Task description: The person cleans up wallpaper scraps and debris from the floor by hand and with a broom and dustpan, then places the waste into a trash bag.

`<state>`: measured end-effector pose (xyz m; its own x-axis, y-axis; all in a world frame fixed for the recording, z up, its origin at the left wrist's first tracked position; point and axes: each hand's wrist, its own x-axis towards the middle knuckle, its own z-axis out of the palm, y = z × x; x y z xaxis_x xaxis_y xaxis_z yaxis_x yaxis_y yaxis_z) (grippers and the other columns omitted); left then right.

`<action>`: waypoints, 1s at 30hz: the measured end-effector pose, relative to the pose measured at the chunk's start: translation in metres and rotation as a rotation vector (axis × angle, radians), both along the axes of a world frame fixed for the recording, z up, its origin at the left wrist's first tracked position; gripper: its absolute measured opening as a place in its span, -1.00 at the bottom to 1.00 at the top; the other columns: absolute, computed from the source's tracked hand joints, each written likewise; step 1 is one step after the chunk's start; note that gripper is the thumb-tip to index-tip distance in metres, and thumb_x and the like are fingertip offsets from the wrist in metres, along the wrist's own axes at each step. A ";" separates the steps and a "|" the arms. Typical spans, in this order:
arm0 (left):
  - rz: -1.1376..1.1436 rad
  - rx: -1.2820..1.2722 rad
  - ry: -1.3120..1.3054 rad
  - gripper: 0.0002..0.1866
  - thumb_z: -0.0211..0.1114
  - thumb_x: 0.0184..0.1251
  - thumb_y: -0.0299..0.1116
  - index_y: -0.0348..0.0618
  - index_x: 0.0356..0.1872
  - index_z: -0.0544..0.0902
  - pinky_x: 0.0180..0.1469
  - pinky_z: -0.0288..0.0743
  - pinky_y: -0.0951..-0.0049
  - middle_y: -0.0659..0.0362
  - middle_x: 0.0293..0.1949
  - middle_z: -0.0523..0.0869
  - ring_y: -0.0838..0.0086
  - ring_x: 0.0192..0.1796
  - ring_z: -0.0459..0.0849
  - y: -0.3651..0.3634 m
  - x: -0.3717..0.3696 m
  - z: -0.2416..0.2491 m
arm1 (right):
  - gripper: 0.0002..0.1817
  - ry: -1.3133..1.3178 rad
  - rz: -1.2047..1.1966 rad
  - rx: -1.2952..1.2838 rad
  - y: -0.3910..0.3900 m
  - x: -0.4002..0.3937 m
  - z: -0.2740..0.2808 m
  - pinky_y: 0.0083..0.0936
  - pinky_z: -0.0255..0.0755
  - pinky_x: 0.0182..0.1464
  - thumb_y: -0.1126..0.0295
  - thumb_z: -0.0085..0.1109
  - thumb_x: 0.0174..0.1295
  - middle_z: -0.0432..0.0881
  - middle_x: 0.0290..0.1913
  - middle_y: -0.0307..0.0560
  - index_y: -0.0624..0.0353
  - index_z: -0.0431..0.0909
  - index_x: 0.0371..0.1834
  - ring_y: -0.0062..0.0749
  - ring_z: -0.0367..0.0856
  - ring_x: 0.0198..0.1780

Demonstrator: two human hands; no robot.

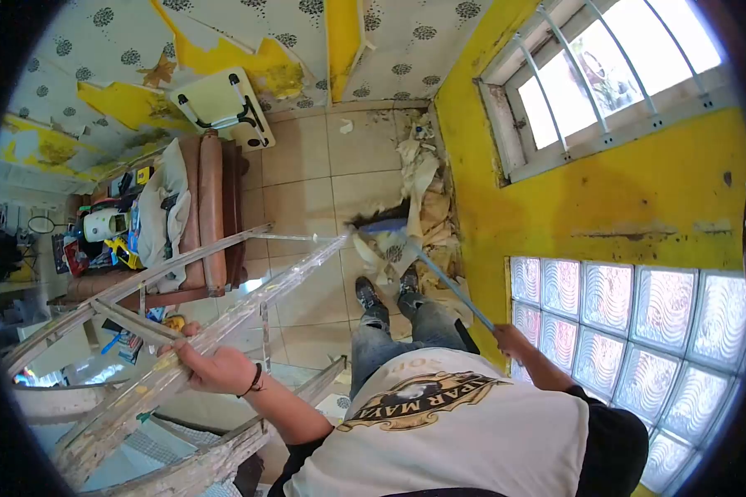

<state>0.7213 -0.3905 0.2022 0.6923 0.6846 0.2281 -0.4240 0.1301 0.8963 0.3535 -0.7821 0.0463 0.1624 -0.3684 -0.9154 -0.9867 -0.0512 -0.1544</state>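
Observation:
My left hand (215, 366) is wrapped round a rail of a worn, paint-spotted ladder (265, 290) on the left. At the right, my right hand (514, 341) grips the blue handle of a broom (454, 286). The handle slants down to a blue head with dark bristles (381, 219), which lies on the tiled floor beyond my feet. Torn wallpaper scraps (427, 195) are heaped along the foot of the yellow wall, beside and partly against the broom head.
A brown sofa (212, 207) piled with cloth and tools stands at the left, with a folded table (224, 108) behind it. A barred window (613, 74) and glass blocks (609, 290) are in the yellow wall (588, 207). Bare tiles (294, 149) show beside the sofa.

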 end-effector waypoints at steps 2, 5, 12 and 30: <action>-0.006 0.022 0.025 -0.62 0.13 0.27 -0.46 -0.31 0.10 0.37 -0.02 0.39 0.33 0.02 -0.33 0.56 0.37 -0.25 0.52 -0.012 0.004 -0.002 | -0.64 -0.032 -0.037 0.002 0.020 -0.014 0.045 -0.52 0.27 -0.70 0.21 -0.08 0.31 0.45 -0.67 -0.20 0.16 0.53 0.04 -0.52 0.38 -0.74; -0.006 0.047 0.044 -0.63 0.13 0.31 -0.43 -0.32 0.10 0.36 -0.06 0.42 0.37 0.03 -0.36 0.59 0.41 -0.26 0.54 -0.021 0.009 -0.010 | -0.60 -0.045 -0.021 -0.067 0.041 -0.013 0.086 -0.50 0.32 -0.68 0.22 -0.08 0.32 0.49 -0.64 -0.15 0.19 0.50 0.10 -0.52 0.43 -0.72; 0.051 0.112 0.070 -0.71 0.15 0.31 -0.40 -0.36 -0.02 0.42 -0.15 0.51 0.38 0.04 -0.33 0.61 0.39 -0.27 0.58 -0.051 0.024 -0.011 | -0.65 -0.495 0.234 -0.553 -0.023 0.075 -0.023 -0.15 0.42 -0.06 0.23 -0.10 0.29 0.61 -0.23 0.28 0.23 0.53 -0.03 0.18 0.57 -0.14; -0.058 0.175 0.020 -0.76 0.14 0.32 -0.42 -0.41 -0.13 0.41 -0.12 0.51 0.37 0.07 -0.32 0.60 0.42 -0.26 0.57 -0.107 -0.006 -0.040 | -0.71 -0.192 -0.261 0.032 -0.026 -0.057 -0.112 -0.22 0.39 -0.74 0.19 -0.14 0.33 0.44 -0.72 0.00 0.19 0.45 -0.24 -0.25 0.46 -0.76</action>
